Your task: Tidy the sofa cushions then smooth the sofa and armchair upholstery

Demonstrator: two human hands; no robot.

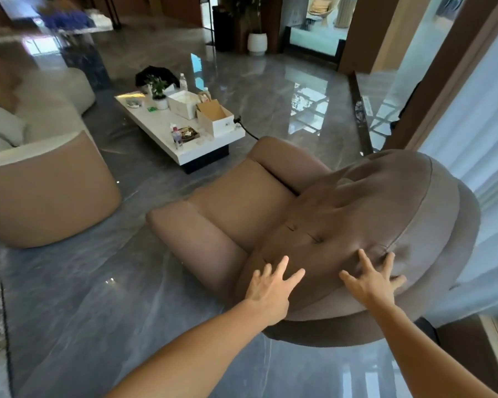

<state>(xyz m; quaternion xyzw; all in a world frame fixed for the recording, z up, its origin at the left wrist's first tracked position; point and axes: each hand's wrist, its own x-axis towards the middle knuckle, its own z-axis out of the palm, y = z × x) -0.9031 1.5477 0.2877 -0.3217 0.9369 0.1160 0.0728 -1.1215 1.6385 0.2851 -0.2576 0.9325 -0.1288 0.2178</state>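
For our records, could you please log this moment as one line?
phase: smoothing | left hand: open, flat | right hand: open, flat | on: brown tufted armchair backrest

Both forearms are bare to each hand (266,291), with no sleeves showing.

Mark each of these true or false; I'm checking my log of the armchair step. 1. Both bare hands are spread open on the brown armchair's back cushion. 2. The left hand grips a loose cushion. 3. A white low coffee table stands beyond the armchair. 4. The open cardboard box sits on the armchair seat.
1. True: the left hand and right hand lie fingers spread on the brown tufted armchair back cushion.
2. False: it holds nothing and rests flat on the upholstery.
3. True: the white low coffee table stands beyond it on the glossy grey floor.
4. False: the open cardboard box sits on the table.
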